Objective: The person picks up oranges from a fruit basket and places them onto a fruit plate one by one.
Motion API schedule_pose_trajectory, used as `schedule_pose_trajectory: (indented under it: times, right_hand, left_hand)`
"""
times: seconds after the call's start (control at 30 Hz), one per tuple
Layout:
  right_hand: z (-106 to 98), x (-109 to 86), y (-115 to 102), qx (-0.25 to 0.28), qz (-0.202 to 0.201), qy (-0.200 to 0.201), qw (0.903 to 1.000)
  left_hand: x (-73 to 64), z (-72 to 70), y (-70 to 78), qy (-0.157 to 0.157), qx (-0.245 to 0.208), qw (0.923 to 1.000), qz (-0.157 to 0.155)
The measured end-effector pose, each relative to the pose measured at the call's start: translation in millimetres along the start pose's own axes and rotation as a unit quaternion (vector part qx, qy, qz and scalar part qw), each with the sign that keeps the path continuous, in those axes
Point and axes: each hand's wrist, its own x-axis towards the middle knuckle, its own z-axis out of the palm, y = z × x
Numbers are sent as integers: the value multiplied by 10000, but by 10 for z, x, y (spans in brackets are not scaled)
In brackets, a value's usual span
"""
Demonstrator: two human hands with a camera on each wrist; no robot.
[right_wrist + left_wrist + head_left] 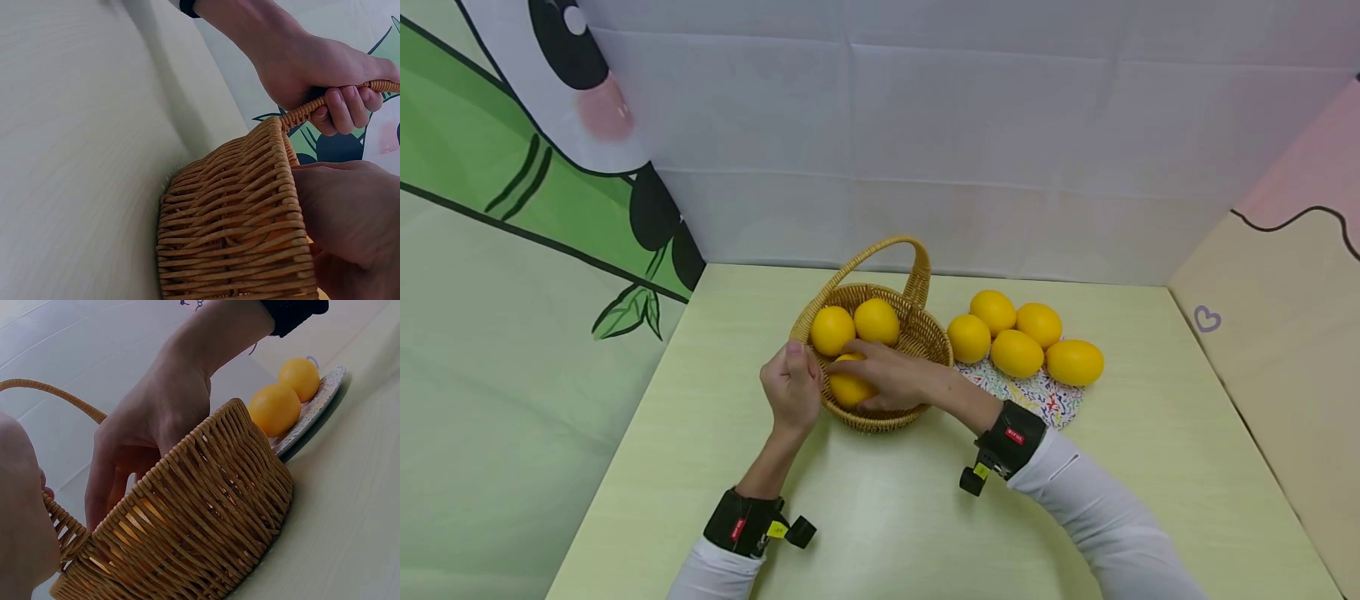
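A wicker basket (871, 423) with a tall arched handle stands on the table, tilted slightly in the wrist views. My left hand (792, 387) grips the left side of the handle, its fingers wrapped round it in the right wrist view. Inside the basket, my right hand (891, 377) holds a yellow lemon (848, 385) between thumb and fingers. Two more lemons, one at the left (832, 331) and one at the back (876, 322), lie in the basket beyond that hand. The basket wall hides most of the right fingers in the left wrist view.
Right of the basket, several lemons (1017, 354) sit on a plate with a colourful speckled pattern (1052, 402). The pale table (880, 517) meets a light cloth backdrop (970, 225) at the back, with printed panels on both sides.
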Motion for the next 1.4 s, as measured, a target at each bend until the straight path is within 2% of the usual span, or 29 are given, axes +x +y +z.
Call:
schedule_pose_trajectory:
  times: [0.3, 0.53, 0.73, 1.07, 1.4]
  right_hand:
    - [-3, -18, 13, 75, -4, 92, 9999]
    - [-87, -90, -5, 381, 144, 211, 9989]
    - [-186, -171, -15, 495, 162, 505, 9974]
    - [-354, -294, -46, 448, 32, 1237, 9913]
    - [-394, -348, -51, 435, -11, 1351, 9899]
  left_hand:
    - [-6, 0, 4, 18, 37, 10000, -25]
    - [-5, 2, 0, 43, 132, 9999, 26]
    - [-7, -1, 4, 17, 37, 10000, -35]
    - [-5, 3, 10, -7, 54, 10000, -65]
    - [-4, -2, -4, 14, 3, 10000, -50]
